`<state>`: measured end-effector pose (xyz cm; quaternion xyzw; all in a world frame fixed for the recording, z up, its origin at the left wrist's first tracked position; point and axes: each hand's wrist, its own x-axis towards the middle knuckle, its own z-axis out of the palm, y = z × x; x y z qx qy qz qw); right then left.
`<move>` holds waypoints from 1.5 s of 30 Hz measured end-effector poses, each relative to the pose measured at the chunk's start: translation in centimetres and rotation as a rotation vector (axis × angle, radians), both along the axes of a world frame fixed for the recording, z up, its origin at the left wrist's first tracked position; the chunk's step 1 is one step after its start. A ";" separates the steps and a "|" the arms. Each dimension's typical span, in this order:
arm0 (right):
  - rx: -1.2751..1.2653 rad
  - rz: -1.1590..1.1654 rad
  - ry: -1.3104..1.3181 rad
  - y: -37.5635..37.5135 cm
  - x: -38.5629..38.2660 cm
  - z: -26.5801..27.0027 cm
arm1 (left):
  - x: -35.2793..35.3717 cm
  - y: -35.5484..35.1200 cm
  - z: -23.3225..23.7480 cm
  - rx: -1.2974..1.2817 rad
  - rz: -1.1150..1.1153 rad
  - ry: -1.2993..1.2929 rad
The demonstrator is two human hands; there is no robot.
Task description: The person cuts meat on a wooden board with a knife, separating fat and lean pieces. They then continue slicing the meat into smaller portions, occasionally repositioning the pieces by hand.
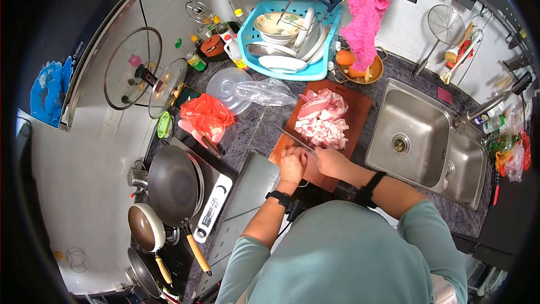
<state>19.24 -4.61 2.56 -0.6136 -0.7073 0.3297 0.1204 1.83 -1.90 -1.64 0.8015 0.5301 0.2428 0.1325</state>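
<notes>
A brown cutting board lies at a slant on the dark counter. Gripped in my right hand is a kitchen knife, its blade pointing to the upper left across the board. My left hand is curled on the board's lower left part, close beside the blade; whatever lies under its fingers is hidden. Just beyond the knife sits a heap of diced raw meat. Larger slabs of raw meat rest against the heap's far side.
Right of the board is a steel double sink. Behind it stand a blue dish basket and a bowl of orange produce. A clear plastic bag and red bag lie left; a wok sits on the cooktop.
</notes>
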 end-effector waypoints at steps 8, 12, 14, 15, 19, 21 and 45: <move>0.113 0.002 0.065 0.5 2.0 -3.0 | -0.1 -3.2 0.2 0.111 -0.112 0.008; 0.129 -0.007 0.052 -1.3 3.9 -0.3 | -1.7 -2.6 -0.9 -0.001 -0.117 -0.107; 0.045 -0.032 -0.003 -1.6 4.1 2.2 | -1.8 -1.5 -0.5 -0.059 -0.136 -0.186; 0.039 -0.033 -0.021 -1.6 4.2 2.5 | -1.8 -1.3 -0.5 -0.065 -0.120 -0.191; 0.021 -0.021 -0.063 -2.2 4.6 3.8 | -0.8 -1.1 0.2 -0.043 -0.124 -0.159; 0.017 0.009 -0.069 -2.7 4.4 4.8 | -0.2 -1.3 0.5 -0.011 -0.148 -0.099; 0.014 0.055 -0.143 -0.7 0.1 2.3 | 1.0 -2.0 0.1 -0.102 -0.033 -0.170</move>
